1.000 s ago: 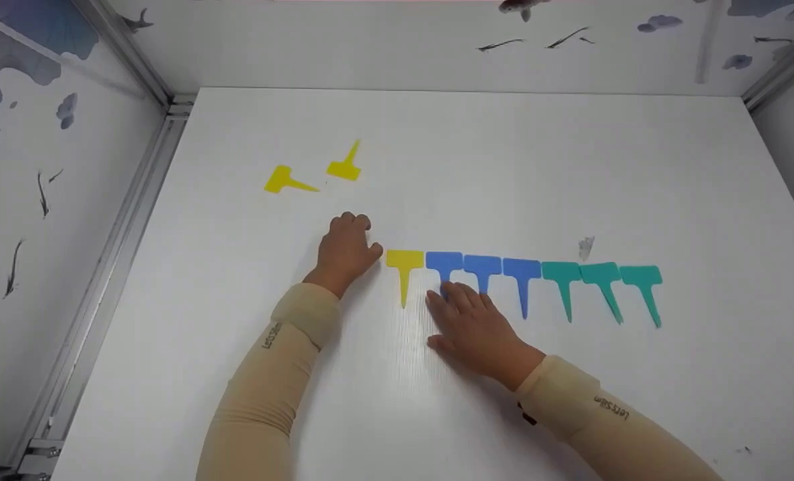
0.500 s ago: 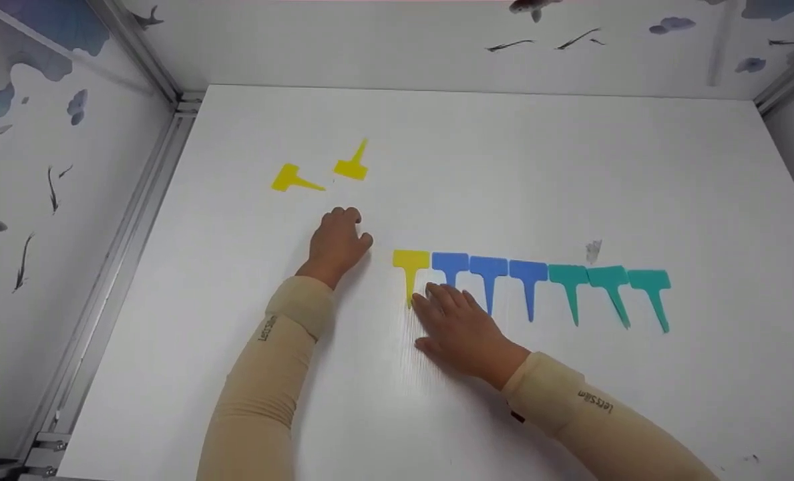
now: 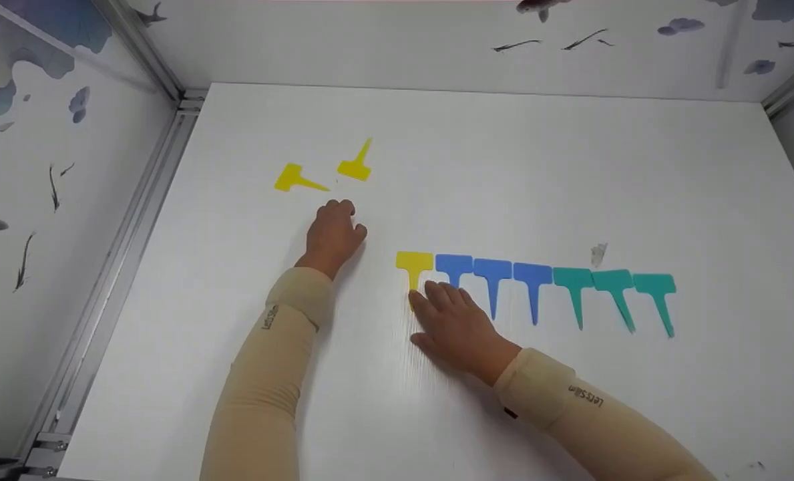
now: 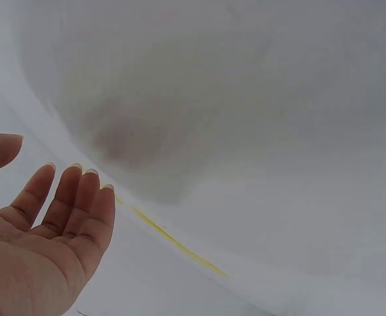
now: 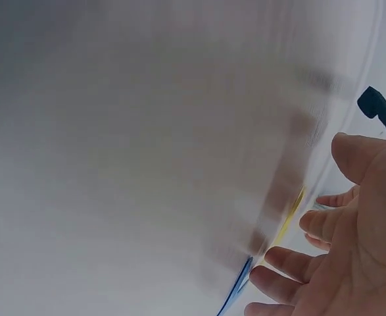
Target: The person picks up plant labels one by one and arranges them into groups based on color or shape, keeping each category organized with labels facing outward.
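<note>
A row of flat T-shaped plant tags lies on the white table in the head view: one yellow tag [image 3: 414, 260] at the left end, three blue tags [image 3: 493, 268] beside it, then three green tags [image 3: 613, 280]. Two loose yellow tags [image 3: 354, 170] lie farther back on the left. My left hand [image 3: 332, 235] is just in front of them, fingers loosely bent, holding nothing. In the left wrist view, its palm and relaxed fingers [image 4: 97, 230] show. My right hand [image 3: 460, 327] spreads over the stems of the row's yellow tag and leftmost blue tag, hiding parts of them.
White panels with painted fish and leaves stand behind and to the left of the table [image 3: 503, 153]. A metal rail [image 3: 126, 267] runs along the left edge. A grey smudge [image 3: 599, 254] marks the surface behind the green tags.
My left hand has drawn back from the row's yellow tag and moved up-left toward the loose ones. My right hand has slid left, onto that tag's stem. The view has shifted slightly.
</note>
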`<state>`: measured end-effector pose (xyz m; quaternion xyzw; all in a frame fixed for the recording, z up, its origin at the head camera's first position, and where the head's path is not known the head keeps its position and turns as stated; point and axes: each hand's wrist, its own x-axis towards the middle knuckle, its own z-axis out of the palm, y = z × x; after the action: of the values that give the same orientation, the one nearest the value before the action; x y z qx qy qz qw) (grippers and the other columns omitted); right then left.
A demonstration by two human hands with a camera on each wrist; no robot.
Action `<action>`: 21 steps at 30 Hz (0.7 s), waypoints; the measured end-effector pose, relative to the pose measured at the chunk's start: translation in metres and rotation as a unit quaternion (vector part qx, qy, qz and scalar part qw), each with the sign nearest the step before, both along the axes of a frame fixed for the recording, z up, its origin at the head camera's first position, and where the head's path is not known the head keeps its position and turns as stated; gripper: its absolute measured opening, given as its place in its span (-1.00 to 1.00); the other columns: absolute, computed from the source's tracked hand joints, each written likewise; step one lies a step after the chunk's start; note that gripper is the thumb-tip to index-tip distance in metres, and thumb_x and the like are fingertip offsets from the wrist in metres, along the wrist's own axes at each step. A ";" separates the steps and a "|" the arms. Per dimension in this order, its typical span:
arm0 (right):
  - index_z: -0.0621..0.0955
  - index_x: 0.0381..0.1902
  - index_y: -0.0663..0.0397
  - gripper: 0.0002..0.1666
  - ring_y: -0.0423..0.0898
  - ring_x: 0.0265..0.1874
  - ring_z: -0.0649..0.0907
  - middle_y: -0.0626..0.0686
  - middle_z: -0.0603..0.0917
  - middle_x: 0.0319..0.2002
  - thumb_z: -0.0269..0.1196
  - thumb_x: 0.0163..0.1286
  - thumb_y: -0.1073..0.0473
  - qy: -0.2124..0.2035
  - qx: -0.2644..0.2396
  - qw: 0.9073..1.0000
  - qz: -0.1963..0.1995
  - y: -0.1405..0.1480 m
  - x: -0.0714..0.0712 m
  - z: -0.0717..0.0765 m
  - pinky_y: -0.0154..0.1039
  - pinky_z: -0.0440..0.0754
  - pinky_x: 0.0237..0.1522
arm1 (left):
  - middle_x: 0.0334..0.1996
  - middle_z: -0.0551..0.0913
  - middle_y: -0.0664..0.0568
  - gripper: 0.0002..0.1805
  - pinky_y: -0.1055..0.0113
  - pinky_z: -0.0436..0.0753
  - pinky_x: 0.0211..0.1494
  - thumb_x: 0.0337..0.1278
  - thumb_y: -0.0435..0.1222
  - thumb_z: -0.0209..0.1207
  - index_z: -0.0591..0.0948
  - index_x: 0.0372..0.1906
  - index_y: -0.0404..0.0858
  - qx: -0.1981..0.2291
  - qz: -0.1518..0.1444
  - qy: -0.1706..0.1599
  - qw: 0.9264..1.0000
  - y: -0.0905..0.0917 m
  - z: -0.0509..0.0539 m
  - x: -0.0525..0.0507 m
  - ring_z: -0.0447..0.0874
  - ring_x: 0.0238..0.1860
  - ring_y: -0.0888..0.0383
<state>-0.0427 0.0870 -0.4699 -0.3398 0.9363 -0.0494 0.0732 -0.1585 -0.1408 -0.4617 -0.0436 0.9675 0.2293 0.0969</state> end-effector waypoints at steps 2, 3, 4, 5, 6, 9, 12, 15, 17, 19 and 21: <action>0.34 0.36 0.08 -0.24 0.16 0.28 0.40 0.21 0.39 0.30 0.23 0.33 -0.14 0.002 0.003 1.000 0.001 -0.001 0.000 0.000 0.11 0.37 0.28 | 0.02 0.49 -0.19 -0.59 0.12 0.45 0.18 0.25 -0.27 0.08 0.46 0.14 -0.38 -0.005 0.004 0.001 1.000 -0.001 -0.001 -0.003 0.43 0.05 -0.06; 0.34 0.36 0.08 -0.24 0.17 0.28 0.40 0.21 0.39 0.30 0.23 0.33 -0.14 0.003 0.006 1.000 0.002 -0.001 0.000 0.000 0.11 0.37 0.28 | 0.02 0.49 -0.19 -0.59 0.12 0.45 0.19 0.26 -0.26 0.08 0.46 0.15 -0.38 -0.007 0.007 0.001 1.000 -0.002 -0.001 -0.005 0.42 0.05 -0.06; 0.35 0.35 0.08 -0.25 0.17 0.27 0.40 0.22 0.39 0.29 0.23 0.32 -0.14 0.006 0.008 1.000 0.003 -0.002 0.000 0.000 0.11 0.38 0.27 | 0.03 0.48 -0.18 -0.59 0.13 0.45 0.20 0.27 -0.26 0.08 0.46 0.15 -0.38 -0.008 0.009 0.000 1.000 -0.003 -0.002 -0.007 0.42 0.05 -0.05; 0.35 0.35 0.09 -0.24 0.17 0.27 0.40 0.22 0.39 0.29 0.23 0.32 -0.15 0.007 0.012 1.000 0.004 -0.002 0.000 0.000 0.11 0.39 0.26 | 0.03 0.48 -0.18 -0.58 0.13 0.44 0.20 0.27 -0.26 0.07 0.45 0.16 -0.37 -0.010 0.011 -0.001 1.000 -0.003 -0.003 -0.008 0.42 0.06 -0.05; 0.36 0.35 0.09 -0.24 0.17 0.27 0.40 0.22 0.39 0.29 0.23 0.32 -0.16 0.010 0.017 1.000 0.005 -0.002 0.000 0.000 0.11 0.39 0.26 | 0.04 0.48 -0.18 -0.58 0.14 0.44 0.21 0.27 -0.26 0.07 0.45 0.16 -0.37 -0.011 0.012 -0.001 1.000 -0.004 -0.003 -0.010 0.42 0.06 -0.05; 0.37 0.35 0.09 -0.24 0.16 0.26 0.41 0.22 0.38 0.29 0.23 0.31 -0.17 0.017 0.027 0.999 0.007 -0.003 -0.001 -0.002 0.09 0.41 0.25 | 0.06 0.47 -0.19 -0.57 0.13 0.43 0.22 0.29 -0.26 0.06 0.43 0.18 -0.37 -0.010 0.018 -0.004 1.000 -0.006 -0.004 -0.015 0.41 0.09 -0.05; 0.37 0.35 0.09 -0.23 0.17 0.25 0.41 0.22 0.38 0.29 0.23 0.31 -0.18 0.027 0.033 0.999 0.010 -0.003 -0.001 -0.003 0.08 0.42 0.24 | 0.08 0.45 -0.19 -0.56 0.14 0.43 0.24 0.30 -0.26 0.05 0.42 0.21 -0.37 -0.009 0.022 -0.004 1.000 -0.007 -0.003 -0.021 0.40 0.11 -0.05; 0.37 0.35 0.10 -0.23 0.17 0.26 0.41 0.22 0.37 0.30 0.23 0.32 -0.18 0.028 0.036 0.999 0.010 -0.003 -0.001 -0.004 0.10 0.43 0.23 | 0.08 0.43 -0.20 -0.56 0.16 0.43 0.25 0.32 -0.27 0.05 0.40 0.22 -0.37 -0.013 0.024 -0.004 1.000 -0.008 -0.004 -0.026 0.38 0.11 -0.04; 0.37 0.36 0.10 -0.23 0.18 0.26 0.40 0.23 0.37 0.30 0.23 0.32 -0.17 0.026 0.036 0.999 0.010 -0.002 -0.001 -0.005 0.12 0.43 0.22 | 0.10 0.40 -0.19 -0.55 0.18 0.41 0.28 0.32 -0.27 0.04 0.39 0.24 -0.37 -0.019 0.021 -0.001 1.000 -0.009 -0.005 -0.030 0.36 0.12 -0.03; 0.36 0.36 0.09 -0.23 0.18 0.27 0.40 0.23 0.36 0.32 0.22 0.32 -0.17 0.023 0.037 0.999 0.009 -0.002 -0.001 -0.005 0.13 0.43 0.21 | 0.13 0.37 -0.19 -0.54 0.19 0.40 0.30 0.32 -0.28 0.05 0.38 0.26 -0.36 -0.024 0.015 0.004 1.000 -0.009 -0.006 -0.033 0.34 0.14 -0.02; 0.36 0.37 0.09 -0.23 0.18 0.28 0.40 0.23 0.36 0.32 0.22 0.32 -0.17 0.020 0.039 0.999 0.009 -0.001 -0.002 -0.004 0.14 0.43 0.21 | 0.17 0.35 -0.19 -0.52 0.19 0.38 0.32 0.32 -0.28 0.05 0.36 0.28 -0.36 -0.027 0.007 0.010 1.000 -0.008 -0.007 -0.038 0.32 0.16 -0.02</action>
<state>-0.0442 0.0857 -0.4742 -0.3457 0.9359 -0.0057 0.0677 -0.1961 -0.1492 -0.4690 -0.0508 0.9739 0.2044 0.0846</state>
